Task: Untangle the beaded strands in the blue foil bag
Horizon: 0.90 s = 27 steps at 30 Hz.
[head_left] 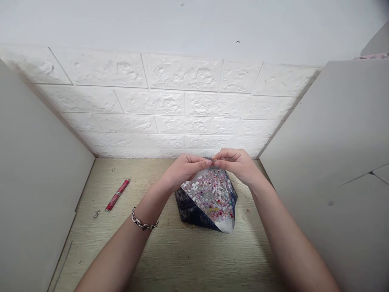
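Observation:
My left hand (192,165) and my right hand (233,162) meet fingertip to fingertip above the far edge of a folded paper container. Both are closed in a pinch. A tiny reddish spot shows where the fingertips come together, too small to name. Below them, the container (197,213), dark blue outside and white inside, rests on the table. Many small beads (212,190) lie in it, mostly clear and pink, with some red and yellow ones. The left wrist wears a silver chain bracelet (142,224).
To the left on the wooden table (170,259) lies a red pen-like stick (117,195). A small metal piece (96,213) is near it, and a smaller bit (113,170) farther back. White panels (33,174) stand on both sides, with a white brick-patterned wall (170,103) behind.

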Motion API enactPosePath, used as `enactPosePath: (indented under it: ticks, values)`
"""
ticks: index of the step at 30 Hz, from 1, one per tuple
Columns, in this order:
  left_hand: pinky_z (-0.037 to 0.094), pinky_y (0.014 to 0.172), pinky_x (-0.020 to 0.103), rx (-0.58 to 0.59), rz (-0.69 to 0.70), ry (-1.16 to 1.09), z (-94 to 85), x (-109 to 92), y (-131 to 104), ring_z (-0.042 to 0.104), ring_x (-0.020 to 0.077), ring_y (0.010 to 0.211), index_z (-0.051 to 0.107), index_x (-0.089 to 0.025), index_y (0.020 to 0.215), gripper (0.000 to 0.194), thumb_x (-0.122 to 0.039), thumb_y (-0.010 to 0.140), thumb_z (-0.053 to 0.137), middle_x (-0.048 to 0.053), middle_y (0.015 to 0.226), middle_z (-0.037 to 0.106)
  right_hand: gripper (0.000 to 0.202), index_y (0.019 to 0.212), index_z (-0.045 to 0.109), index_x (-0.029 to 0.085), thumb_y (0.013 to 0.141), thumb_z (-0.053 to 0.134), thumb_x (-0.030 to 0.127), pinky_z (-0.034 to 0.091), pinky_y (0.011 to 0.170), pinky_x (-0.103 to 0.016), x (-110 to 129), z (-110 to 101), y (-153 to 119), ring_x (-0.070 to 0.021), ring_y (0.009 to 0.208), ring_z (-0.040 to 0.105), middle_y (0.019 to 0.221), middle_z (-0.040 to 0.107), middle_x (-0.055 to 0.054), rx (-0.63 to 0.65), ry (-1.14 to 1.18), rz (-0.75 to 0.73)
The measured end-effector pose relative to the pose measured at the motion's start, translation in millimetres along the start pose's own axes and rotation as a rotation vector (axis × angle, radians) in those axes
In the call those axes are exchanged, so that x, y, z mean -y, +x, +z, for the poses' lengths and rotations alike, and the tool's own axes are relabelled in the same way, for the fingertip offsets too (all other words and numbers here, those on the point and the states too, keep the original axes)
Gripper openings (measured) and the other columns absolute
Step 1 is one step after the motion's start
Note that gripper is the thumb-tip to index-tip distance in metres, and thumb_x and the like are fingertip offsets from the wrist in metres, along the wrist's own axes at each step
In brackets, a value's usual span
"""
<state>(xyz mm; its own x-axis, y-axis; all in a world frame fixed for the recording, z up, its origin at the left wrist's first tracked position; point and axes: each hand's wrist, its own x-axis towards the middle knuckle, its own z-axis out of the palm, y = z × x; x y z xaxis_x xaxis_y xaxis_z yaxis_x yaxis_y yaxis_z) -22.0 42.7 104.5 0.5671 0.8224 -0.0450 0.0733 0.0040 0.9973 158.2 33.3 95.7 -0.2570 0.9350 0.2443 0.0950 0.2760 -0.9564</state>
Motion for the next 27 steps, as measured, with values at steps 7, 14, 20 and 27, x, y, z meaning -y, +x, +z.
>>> enactPosePath:
  ticks: [7,14,20,27]
  values:
    - [0.008,0.042,0.022,0.010,0.026,0.075,0.0,-1.2,-0.9,0.014,0.0033,0.041,0.059,-0.013,0.061,0.033,-0.045,0.070,0.058,-0.009,0.044,0.021,0.013,0.073,0.067,0.018,0.064,0.068,0.028,0.040,0.056,-0.024,0.0,1.3,0.2,-0.0093,0.061,0.052,0.067,0.062,0.001,-0.001,-0.026,-0.009]
    - [0.009,0.042,0.022,-0.001,0.025,0.085,0.2,-0.3,-0.3,0.015,0.0032,0.042,0.061,-0.013,0.064,0.032,-0.044,0.070,0.059,-0.009,0.044,0.021,0.009,0.072,0.067,0.019,0.065,0.067,0.024,0.042,0.059,-0.024,0.7,2.0,-0.2,-0.0100,0.065,0.055,0.069,0.063,0.001,0.013,-0.022,-0.019]
    - [0.009,0.041,0.022,-0.014,0.017,0.085,0.5,0.6,-0.1,0.015,0.0032,0.041,0.062,-0.013,0.065,0.032,-0.045,0.070,0.059,-0.009,0.043,0.021,0.011,0.074,0.067,0.018,0.065,0.068,0.025,0.042,0.059,-0.024,1.2,2.7,-0.4,-0.0100,0.065,0.055,0.069,0.063,0.001,0.010,-0.022,-0.016]
    - [0.009,0.041,0.022,-0.032,0.003,0.091,1.7,-1.9,-1.6,0.015,0.0034,0.041,0.061,-0.013,0.066,0.032,-0.044,0.070,0.058,-0.009,0.043,0.022,0.013,0.072,0.066,0.017,0.063,0.068,0.026,0.041,0.059,-0.025,0.7,2.0,-0.2,-0.0102,0.064,0.054,0.068,0.062,0.000,-0.009,-0.030,0.000]
